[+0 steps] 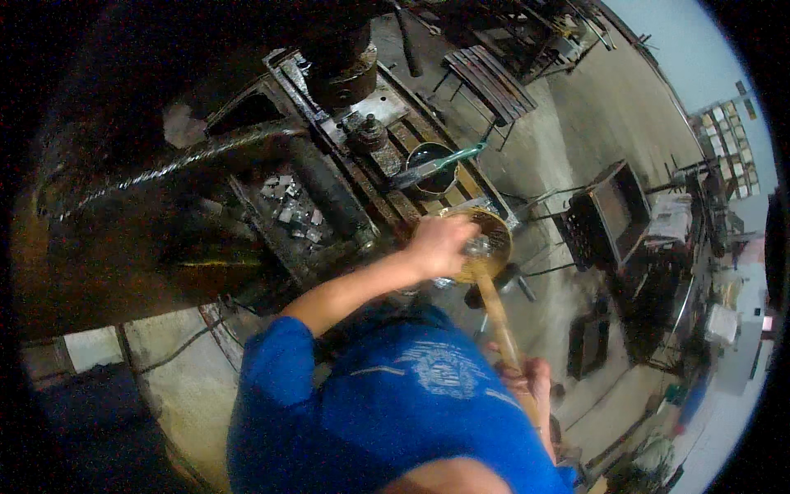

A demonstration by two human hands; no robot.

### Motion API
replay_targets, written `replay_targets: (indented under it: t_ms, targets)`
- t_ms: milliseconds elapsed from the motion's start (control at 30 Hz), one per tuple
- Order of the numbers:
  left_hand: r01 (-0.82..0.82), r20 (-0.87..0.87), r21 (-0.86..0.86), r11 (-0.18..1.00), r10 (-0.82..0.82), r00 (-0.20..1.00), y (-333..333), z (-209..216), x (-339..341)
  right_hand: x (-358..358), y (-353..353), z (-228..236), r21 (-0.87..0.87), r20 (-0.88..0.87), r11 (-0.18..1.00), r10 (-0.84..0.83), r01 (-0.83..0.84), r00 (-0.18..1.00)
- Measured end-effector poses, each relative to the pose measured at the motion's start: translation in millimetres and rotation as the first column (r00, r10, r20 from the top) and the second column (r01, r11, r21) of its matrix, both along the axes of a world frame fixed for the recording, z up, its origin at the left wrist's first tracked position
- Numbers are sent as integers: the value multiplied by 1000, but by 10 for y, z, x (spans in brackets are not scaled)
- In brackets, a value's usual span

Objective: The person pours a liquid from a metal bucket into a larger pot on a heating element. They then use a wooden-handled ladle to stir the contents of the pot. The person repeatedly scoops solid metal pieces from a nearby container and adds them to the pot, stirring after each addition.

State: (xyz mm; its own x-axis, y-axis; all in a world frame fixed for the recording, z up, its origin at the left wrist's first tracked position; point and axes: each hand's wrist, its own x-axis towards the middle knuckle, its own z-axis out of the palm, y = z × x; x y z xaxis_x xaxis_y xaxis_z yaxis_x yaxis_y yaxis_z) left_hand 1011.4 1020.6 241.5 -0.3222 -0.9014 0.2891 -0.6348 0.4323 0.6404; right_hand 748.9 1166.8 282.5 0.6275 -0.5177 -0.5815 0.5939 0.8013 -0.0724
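Note:
A round, tan-rimmed pan-like vessel [504, 232] with a dark inside is in front of my body. From it a long, flat tan handle [499, 317] runs down toward my right side. My right hand [533, 380] is closed around the lower part of this handle. My left hand [443, 245] reaches over the vessel's left side with bent fingers. Small shiny bits [478, 245] show by its fingertips, blurred, so I cannot tell what it grips. Just beyond stands a dark round bowl [430, 156] with a green-handled brush-like tool [444, 165] lying across it.
A greasy machine bed [383, 107] carries a heavy round metal block [341, 82]. Left of it, a tray holds several scrap metal pieces [288, 202]. A slatted stool [490, 82] stands farther back. On the right are a dark metal box [613, 210] and stacked papers [668, 218].

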Motion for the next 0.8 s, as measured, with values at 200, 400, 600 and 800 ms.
replay_targets:
  t_ms: [200, 400, 600, 800]
  targets:
    - [-85, -42, 12, 996, 86, 995, -19, 459, 461, -78, 14, -65, -78, -13, 997, 4, -5, 1000]
    - [-498, 581, 58, 865, 377, 722, -89, -1138, 2803, -124, -59, -60, -28, 61, 998, 64, -63, 996]
    - [155, 872, -244, 957, 147, 467, 152, -2585, 3445, -255, -65, -165, 8, 177, 997, 71, -74, 982]
    - [-305, 824, 556, 773, -465, 323, -133, -1961, 2786, -172, -29, -128, 78, 144, 997, -22, 11, 989]
